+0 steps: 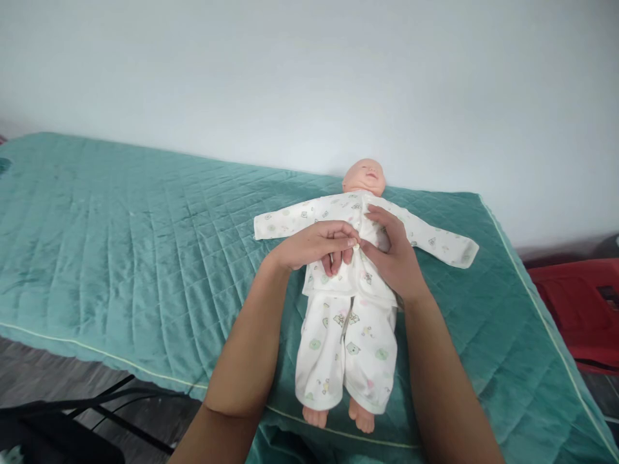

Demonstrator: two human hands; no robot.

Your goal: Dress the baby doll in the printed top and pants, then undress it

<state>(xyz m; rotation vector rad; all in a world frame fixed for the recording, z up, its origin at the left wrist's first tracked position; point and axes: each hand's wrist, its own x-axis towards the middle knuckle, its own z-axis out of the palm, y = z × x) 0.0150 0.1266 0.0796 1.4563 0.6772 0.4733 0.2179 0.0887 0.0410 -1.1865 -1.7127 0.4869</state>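
"Where's the doll (363, 283)?"

"On its back on the green quilted cover (145, 258), head (363, 175) by the pale wall (271, 77), 2 bare feet (314, 417) pointing toward the person."

"And the left hand (322, 245)?"

"Pinching the front edge of the patterned white shirt (333, 207), thumb and forefinger at a small button (356, 247)."

"The right hand (394, 254) too?"

"Its thumb meets that same spot, fingers curved over the doll's chest. Whether it grips the cloth, I can't tell."

"How do the clothes lie?"

"Both sleeves (285, 219) stretch out sideways, and the shirt's hem overlaps the matching pants (368, 354)."

"Anything farther off?"

"A red object (575, 309), beyond the cover's right edge."
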